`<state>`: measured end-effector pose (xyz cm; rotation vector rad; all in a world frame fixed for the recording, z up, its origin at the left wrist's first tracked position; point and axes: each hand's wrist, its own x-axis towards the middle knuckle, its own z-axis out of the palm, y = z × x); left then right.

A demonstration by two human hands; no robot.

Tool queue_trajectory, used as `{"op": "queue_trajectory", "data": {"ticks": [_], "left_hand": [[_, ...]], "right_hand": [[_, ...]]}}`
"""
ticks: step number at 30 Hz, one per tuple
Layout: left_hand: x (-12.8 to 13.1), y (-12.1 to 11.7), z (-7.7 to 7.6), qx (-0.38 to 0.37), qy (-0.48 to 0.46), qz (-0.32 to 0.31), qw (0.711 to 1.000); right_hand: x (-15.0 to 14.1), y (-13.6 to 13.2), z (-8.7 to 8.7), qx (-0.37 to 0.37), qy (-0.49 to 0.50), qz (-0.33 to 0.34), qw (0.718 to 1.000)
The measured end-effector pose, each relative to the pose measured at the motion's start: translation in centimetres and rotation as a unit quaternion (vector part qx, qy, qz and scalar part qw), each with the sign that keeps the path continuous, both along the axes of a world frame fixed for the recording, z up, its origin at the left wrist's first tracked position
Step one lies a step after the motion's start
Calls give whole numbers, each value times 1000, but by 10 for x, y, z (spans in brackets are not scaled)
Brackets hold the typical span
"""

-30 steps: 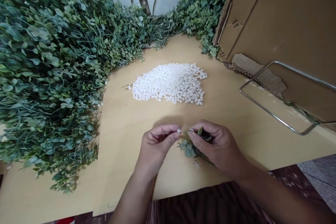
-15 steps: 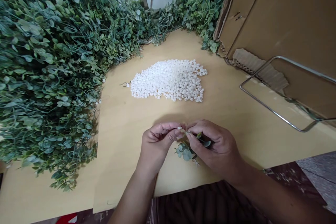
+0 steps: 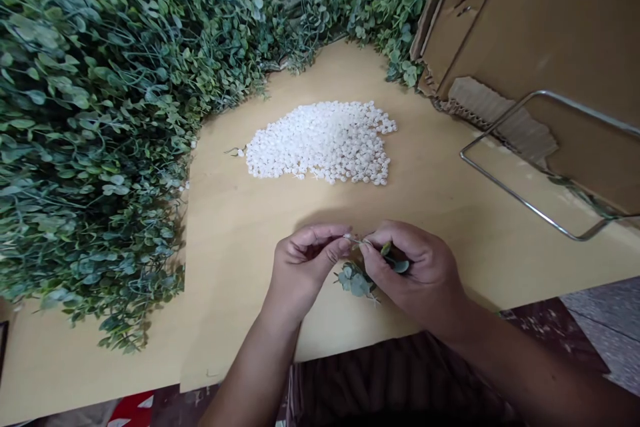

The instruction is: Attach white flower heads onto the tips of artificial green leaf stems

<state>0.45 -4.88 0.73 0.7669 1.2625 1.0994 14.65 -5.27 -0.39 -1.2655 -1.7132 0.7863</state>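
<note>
Between thumb and finger, my left hand (image 3: 305,263) pinches a tiny white bead-like piece (image 3: 347,236) at the tip of a thin stem. My right hand (image 3: 417,267) is closed on an artificial leaf sprig (image 3: 357,280), gripping the stem close to the left fingertips. Some of the sprig's leaves hang below the fingers, and others show against the right palm. Beyond both hands lies a heap of small white bead-like pieces (image 3: 320,143) on the tan board (image 3: 240,227).
Bushy artificial greenery (image 3: 100,113) is piled along the left and back. A cardboard box (image 3: 550,33) stands at the right, with a bent metal wire frame (image 3: 525,203) before it. One loose stem (image 3: 233,151) lies left of the white heap.
The fingertips have drawn slightly apart, so a bit of thin stem shows between them. My right hand has shifted a little rightward, and the whole view has tilted slightly.
</note>
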Motion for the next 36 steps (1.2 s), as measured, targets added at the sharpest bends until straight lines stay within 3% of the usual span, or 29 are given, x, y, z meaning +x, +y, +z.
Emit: {"op": "queue_trajectory", "data": {"ticks": [10, 23, 36], "left_hand": [[1, -3, -8, 42, 11, -19, 999], [-2, 0, -4, 13, 5, -20, 1000], [-2, 1, -5, 4, -12, -24, 1000]], "right_hand": [[1, -1, -1, -21, 8, -1, 1000], [2, -1, -1, 15, 16, 0, 1000], [3, -1, -1, -13, 20, 10, 1000]]}}
